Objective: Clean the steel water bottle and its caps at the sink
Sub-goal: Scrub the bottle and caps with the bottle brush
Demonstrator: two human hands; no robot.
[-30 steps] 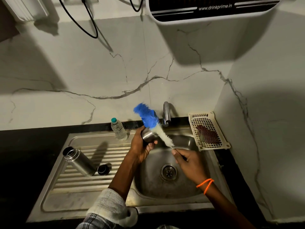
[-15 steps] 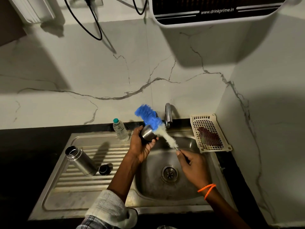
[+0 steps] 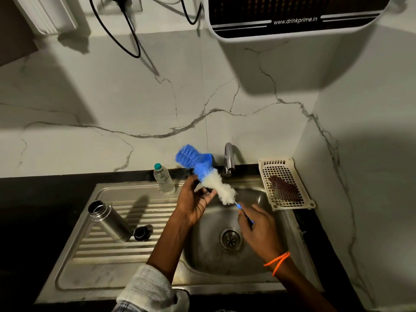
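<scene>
My left hand curls round a cap mostly hidden behind the brush. My right hand pinches its handle, bristles slanting up toward the bench's back-left.

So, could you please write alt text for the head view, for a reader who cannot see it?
Over a steel sink, the right hand grips a blue-and-white bottle brush by its handle, its bristles lying against something small and mostly hidden in the left hand. An open steel water bottle and a small black cap stand on the ribbed drainboard.
</scene>
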